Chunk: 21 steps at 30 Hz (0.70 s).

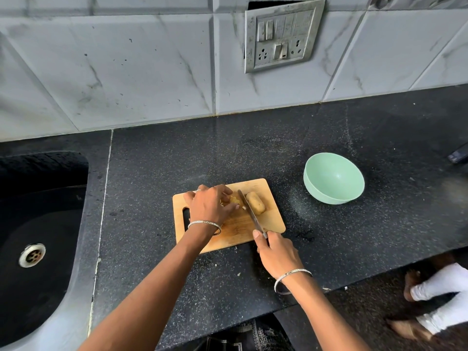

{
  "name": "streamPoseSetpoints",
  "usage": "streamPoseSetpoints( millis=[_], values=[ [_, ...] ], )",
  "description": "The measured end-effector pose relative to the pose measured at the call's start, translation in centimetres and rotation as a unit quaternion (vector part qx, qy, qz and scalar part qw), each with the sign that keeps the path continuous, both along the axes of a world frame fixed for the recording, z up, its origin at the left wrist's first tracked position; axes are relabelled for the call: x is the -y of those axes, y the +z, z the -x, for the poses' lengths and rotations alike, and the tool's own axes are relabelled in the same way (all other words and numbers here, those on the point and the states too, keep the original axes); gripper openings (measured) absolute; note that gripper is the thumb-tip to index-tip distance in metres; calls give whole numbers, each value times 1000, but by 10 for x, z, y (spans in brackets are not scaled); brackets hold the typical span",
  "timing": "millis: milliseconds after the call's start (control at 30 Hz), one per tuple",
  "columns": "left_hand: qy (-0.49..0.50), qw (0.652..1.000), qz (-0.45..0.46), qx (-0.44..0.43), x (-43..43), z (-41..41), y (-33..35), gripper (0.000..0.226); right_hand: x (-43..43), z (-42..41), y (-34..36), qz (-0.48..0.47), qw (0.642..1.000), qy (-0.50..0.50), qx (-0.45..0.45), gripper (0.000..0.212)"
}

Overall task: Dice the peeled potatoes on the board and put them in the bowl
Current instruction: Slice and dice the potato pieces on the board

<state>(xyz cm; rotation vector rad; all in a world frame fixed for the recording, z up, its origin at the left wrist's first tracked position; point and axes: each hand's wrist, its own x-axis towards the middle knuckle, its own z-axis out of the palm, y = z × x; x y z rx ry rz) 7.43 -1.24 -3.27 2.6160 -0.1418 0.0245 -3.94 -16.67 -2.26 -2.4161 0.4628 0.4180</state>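
Countertop (177, 160), black and speckled, and right in the middle of it sits a wooden cutting board (274, 220) with both hands at work. Left hand (210, 205) is arched over the cut potato (232, 199), fingers curled down around the pale pieces and pinning them to the wood, a silver bangle (204, 223) on the wrist. Right hand (276, 254) grips the handle of the knife (249, 211), one finger stretched forward toward the base of the blade. That blade runs across the board, its edge down just beside the left fingertips. On the far side of the blade lies a whole peeled potato (255, 203), touching or nearly touching the steel; I cannot tell which. Off to the right, clear of the board, a mint-green bowl (326, 196) stands on the stone, tipped a little toward us. Away at the left there is a dark sink (76, 224), its steel drain (32, 255) shining. On the tiled wall behind hangs a grimy switch panel (282, 36).
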Motion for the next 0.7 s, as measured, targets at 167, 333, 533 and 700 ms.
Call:
streamPoseSetpoints(
  millis=[167, 333, 533, 700],
  values=[
    [5, 1000, 6, -10, 2, 2, 0, 25, -7, 2, 0, 1, 1000, 17, 3, 47],
    [11, 1000, 7, -15, -4, 2, 1, 26, -7, 1, 3, 1, 1000, 4, 8, 46],
    [9, 999, 26, -24, -8, -2, -3, 31, -9, 3, 3, 16, 1000, 15, -15, 44],
    [16, 1000, 14, -14, -6, -1, -1, 25, -15, 3, 2, 6, 999, 24, -20, 46]
  ],
)
